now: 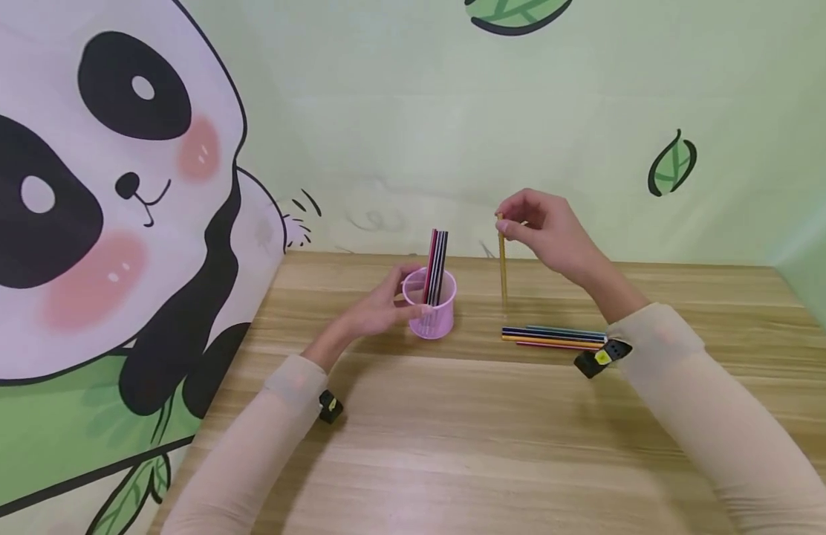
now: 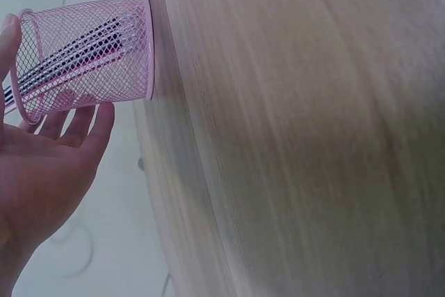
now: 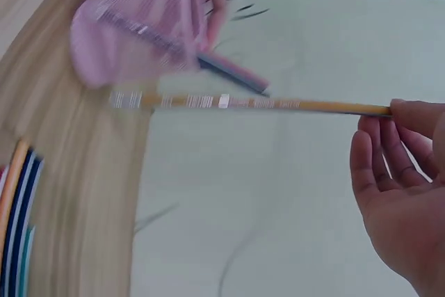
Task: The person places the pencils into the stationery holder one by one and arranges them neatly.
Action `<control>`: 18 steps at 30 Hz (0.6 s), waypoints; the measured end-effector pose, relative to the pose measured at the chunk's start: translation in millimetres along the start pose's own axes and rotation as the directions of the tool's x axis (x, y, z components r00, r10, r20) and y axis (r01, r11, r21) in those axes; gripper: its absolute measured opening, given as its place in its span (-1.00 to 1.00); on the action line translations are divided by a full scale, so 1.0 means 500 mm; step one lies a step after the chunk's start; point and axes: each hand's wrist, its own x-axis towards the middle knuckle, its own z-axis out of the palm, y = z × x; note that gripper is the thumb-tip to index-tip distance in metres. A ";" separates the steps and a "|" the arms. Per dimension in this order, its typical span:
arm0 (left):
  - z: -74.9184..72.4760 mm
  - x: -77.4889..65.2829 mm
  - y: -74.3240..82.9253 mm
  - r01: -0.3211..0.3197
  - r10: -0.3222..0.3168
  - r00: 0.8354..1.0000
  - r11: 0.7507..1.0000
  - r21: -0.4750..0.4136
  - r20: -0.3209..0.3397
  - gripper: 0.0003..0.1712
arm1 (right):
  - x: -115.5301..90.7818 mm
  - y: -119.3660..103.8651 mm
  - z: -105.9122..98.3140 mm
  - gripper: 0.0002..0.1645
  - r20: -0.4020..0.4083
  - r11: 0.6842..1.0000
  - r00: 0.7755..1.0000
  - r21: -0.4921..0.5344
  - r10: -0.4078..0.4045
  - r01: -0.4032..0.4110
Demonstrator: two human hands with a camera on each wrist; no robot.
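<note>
A pink mesh pencil cup (image 2: pixel 83 53) stands upright on the wooden table, with several dark and red pencils (image 1: pixel 436 267) leaning inside it. My left hand (image 1: pixel 381 306) holds the cup from its left side, thumb near the rim and fingers around the back. To the right of the cup, my right hand (image 1: pixel 543 227) pinches a yellow pencil (image 3: pixel 278 103) by its upper end between thumb and fingers. The pencil hangs nearly upright, its lower end close over the table. In the right wrist view the pencil passes beside the blurred cup.
Several loose pencils (image 1: pixel 553 336), dark blue, orange, teal and red, lie side by side below my right hand. Behind the wooden table (image 1: pixel 453 438) rises a pale green wall (image 1: pixel 400 134) with a panda and leaves printed on it.
</note>
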 end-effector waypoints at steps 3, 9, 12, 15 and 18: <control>0.001 0.002 0.002 -0.003 0.003 1.000 1.000 -0.003 -0.004 -0.10 | 0.007 -0.026 0.004 -0.80 -0.043 0.994 0.999 0.104 -0.022 0.027; 0.002 0.003 0.005 -0.010 0.010 1.000 1.000 0.000 0.002 -0.11 | 0.027 -0.038 0.014 -0.84 -0.138 0.964 0.990 0.260 -0.021 0.056; 0.002 0.002 0.004 -0.011 0.011 1.000 1.000 0.001 0.004 -0.10 | 0.036 -0.037 0.018 -0.86 -0.186 0.947 0.982 0.315 -0.004 0.064; 0.003 0.001 0.002 -0.004 0.004 1.000 1.000 -0.001 -0.003 -0.10 | 0.046 -0.033 0.023 -0.86 -0.216 0.948 0.976 0.313 0.005 0.065; 0.003 0.001 0.000 -0.006 0.006 1.000 1.000 -0.005 -0.004 -0.10 | 0.056 -0.024 0.030 -0.88 -0.227 0.959 0.974 0.277 0.013 0.051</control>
